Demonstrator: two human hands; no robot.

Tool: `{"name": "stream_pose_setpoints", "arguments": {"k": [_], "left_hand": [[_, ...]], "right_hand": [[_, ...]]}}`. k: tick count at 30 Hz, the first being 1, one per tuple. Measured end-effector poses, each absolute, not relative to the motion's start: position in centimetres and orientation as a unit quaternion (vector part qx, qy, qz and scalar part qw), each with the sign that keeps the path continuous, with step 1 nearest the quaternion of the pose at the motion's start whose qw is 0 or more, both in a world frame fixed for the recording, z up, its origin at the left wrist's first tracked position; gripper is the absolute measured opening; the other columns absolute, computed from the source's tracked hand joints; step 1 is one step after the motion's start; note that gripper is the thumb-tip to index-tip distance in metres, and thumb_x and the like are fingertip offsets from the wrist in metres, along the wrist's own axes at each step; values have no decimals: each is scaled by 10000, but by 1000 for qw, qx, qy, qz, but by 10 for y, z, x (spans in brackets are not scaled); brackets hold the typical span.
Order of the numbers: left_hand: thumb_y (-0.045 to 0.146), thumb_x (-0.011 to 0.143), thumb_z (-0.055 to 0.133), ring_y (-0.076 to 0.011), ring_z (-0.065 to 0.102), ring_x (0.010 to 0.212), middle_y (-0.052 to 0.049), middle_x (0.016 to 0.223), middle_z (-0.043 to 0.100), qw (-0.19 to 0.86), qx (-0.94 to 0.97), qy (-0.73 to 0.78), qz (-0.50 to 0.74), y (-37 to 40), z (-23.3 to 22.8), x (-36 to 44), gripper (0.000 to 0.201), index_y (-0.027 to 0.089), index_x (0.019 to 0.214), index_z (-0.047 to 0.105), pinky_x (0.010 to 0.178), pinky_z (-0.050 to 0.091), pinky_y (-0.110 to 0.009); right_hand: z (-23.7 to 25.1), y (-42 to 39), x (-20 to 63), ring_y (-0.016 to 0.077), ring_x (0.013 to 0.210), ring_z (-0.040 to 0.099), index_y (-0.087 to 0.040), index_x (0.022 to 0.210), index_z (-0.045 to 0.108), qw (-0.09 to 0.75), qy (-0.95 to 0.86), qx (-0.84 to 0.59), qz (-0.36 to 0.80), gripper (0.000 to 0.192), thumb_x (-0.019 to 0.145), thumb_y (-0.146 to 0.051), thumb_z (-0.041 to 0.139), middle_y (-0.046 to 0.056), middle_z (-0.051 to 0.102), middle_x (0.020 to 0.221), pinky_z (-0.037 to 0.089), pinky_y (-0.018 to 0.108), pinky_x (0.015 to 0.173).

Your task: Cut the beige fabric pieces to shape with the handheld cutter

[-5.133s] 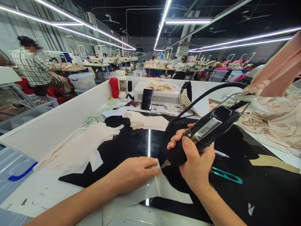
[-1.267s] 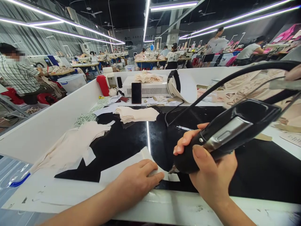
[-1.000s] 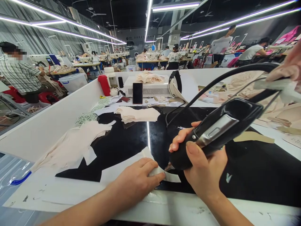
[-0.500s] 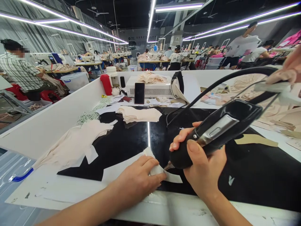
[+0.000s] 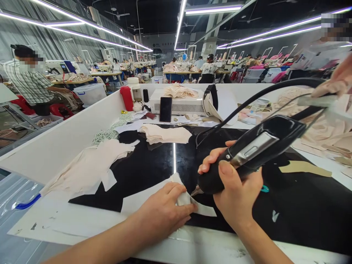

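fabric piece point(image 5: 202, 209), thin, pale and pointed, lies on the glossy black tabletop point(image 5: 145, 168) near us. our left hand point(image 5: 165, 209) presses it flat; our right hand point(image 5: 233, 190) grips the smooth black corded cutter point(image 5: 247, 154), tip touching the fabric. folded cream pieces point(image 5: 165, 134) lie farther off.

Left hand point(image 5: 162, 211): flat on pale fabric piece point(image 5: 202, 209);
Right hand point(image 5: 233, 194): gripping black corded tool point(image 5: 247, 152), tip at fabric
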State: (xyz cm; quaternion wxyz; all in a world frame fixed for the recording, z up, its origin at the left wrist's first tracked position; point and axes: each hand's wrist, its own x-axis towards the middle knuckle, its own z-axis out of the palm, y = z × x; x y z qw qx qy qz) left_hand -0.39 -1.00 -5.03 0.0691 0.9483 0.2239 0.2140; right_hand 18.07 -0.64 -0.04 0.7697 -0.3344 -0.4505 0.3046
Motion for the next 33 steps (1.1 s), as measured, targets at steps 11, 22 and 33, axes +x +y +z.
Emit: {"name": "stream_pose_setpoints", "arguments": {"k": [11,22,33], "left_hand": [[264,1067,652,-278,635,1272,-143,1409,612,121,942,236,206,-7,-53,-8,284,227,1347,687,1079,591,-398],[330,1048,683,-237,612,949,-49,1048,645,60,877,440,183,40,-48,-10,158,178,1014,652,880,547,-398],[263,932,634,-165,538,786,30,840,603,341,792,460,211,42,-30,-12,129,200,837,573,700,381,-282]], "right_hand": [[-3,0,184,148,628,664,-289,1175,598,758,-460,-345,308,391,900,-398,855,-64,693,835,596,327,631],[-17,0,243,272,896,755,-309,1176,653,624,-547,-525,188,530,788,-582,889,40,783,1085,648,412,751],[-92,-26,357,407,1182,729,-317,1306,746,409,-683,-604,-32,510,985,-691,611,103,792,1258,588,654,1004]]}}
